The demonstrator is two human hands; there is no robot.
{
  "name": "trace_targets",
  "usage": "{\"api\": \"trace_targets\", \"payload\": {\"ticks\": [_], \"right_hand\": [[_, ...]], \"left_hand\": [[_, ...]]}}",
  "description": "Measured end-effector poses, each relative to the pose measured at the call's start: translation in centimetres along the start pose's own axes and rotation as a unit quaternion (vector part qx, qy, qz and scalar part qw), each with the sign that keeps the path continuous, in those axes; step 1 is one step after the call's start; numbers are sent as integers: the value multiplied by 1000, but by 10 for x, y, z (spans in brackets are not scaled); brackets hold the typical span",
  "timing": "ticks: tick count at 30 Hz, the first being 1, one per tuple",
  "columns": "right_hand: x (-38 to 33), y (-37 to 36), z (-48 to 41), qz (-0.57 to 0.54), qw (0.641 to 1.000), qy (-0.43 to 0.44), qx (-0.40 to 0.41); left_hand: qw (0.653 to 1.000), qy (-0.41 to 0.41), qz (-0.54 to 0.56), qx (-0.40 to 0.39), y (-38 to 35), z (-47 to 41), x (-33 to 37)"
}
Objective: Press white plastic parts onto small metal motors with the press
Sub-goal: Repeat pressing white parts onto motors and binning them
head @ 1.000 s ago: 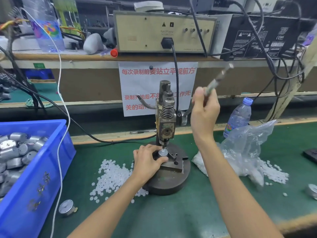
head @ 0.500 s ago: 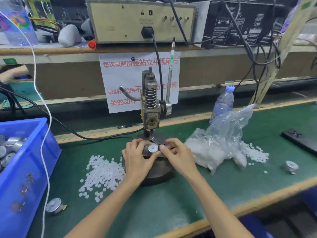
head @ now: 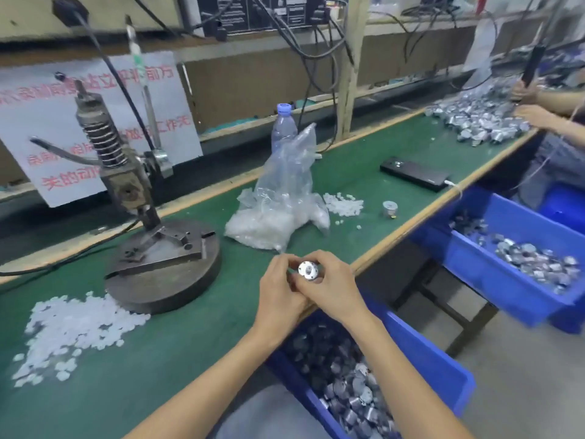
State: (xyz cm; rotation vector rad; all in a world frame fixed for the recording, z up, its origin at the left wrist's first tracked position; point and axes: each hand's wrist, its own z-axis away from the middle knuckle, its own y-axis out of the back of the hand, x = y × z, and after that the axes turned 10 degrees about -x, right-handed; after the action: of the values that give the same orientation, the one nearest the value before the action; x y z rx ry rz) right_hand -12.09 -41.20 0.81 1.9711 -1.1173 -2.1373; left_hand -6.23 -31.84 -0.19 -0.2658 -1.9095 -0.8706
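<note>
— Holding the motor (head: 307, 270) in both hands, are we?
— Yes. Our left hand (head: 278, 289) and right hand (head: 332, 286) meet at the near edge of the desk (head: 190, 343), and the fingers of both are curled round the motor, pinching its sides. Its round face is turned up to us.
— And the press (head: 126, 172)?
— Well to our left, with its lever (head: 139, 68) up and nothing on its base (head: 164, 248). We judge that this motor is off the press and due for a look before it goes into the bin (head: 437, 359), which sits just below our hands and holds many more motors.
— Is the white part seated?
— We cannot tell; the face is blurred. So we should keep the grip on the sides only, fingers off the face, and turn it a little toward the light. We want the part flat and centred, not cocked.
— If it is cocked?
— Then back onto the base it goes, we think, and not into the bin.
— And if it is good?
— We let it go low over the bin with one hand, so it does not bounce out. The other hand can go to the loose parts (head: 72, 327) beside the press.
</note>
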Motion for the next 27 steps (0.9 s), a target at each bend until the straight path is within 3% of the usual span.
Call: {"api": "trace_targets", "payload": {"ticks": [6, 12, 16, 19, 23, 27], "right_hand": [[77, 34, 61, -41, 993, -93, 60], [179, 7, 92, -28, 971, -239, 14], [234, -16, 107, 22, 950, -309, -47], [260, -25, 112, 56, 940, -330, -65], [266, -23, 102, 23, 944, -328, -16], [235, -7, 84, -7, 962, -269, 46]], "left_hand": [[994, -9, 14, -110, -88, 30, 0], [969, 42, -59, -234, -134, 68, -40], [962, 82, -82, -247, -134, 69, -56], [961, 77, -92, -250, -133, 65, -59], [959, 66, -103, -256, -130, 61, -60], [961, 33, -111, -249, -124, 52, -52]]}}
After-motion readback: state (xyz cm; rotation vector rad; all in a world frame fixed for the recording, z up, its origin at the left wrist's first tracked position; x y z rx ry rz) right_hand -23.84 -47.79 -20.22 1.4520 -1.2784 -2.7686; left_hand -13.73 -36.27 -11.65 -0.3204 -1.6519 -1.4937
